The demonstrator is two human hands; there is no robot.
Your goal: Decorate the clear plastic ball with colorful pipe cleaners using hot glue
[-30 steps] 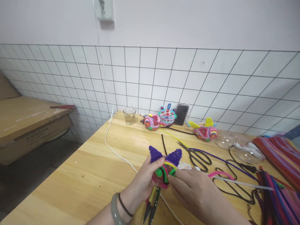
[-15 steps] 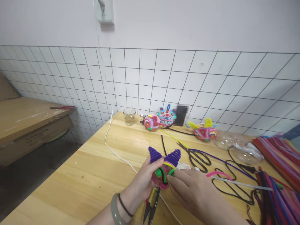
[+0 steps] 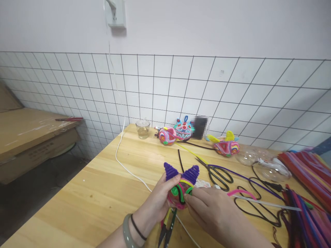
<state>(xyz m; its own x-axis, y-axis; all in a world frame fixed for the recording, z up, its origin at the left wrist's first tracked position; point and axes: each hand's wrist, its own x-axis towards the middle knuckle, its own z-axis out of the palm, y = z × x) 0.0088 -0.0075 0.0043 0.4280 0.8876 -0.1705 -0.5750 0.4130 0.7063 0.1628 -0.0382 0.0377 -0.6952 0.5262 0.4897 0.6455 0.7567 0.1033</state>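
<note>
Between my hands is a pipe-cleaner ornament [image 3: 175, 192] with two purple pointed ears and green, black, pink and yellow strips curved over its rounded body. My left hand [image 3: 162, 194] wraps its left side, the thumb lying below the left ear. From the right, my right hand [image 3: 210, 206] has its fingers bunched against the front, by the green and black strips. Whether a strip is pinched in those fingertips is hidden. Below the ornament lie dark-bladed snips [image 3: 167, 225], partly covered by it.
Black scissors [image 3: 216, 172] lie behind my right hand. Colourful finished ornaments [image 3: 167, 135], a glass cup [image 3: 142, 128] and clear plastic balls [image 3: 271, 170] stand along the wall. Bundles of pipe cleaners [image 3: 307, 175], a black cord [image 3: 258, 217] and a glue stick [image 3: 271, 204] are at right.
</note>
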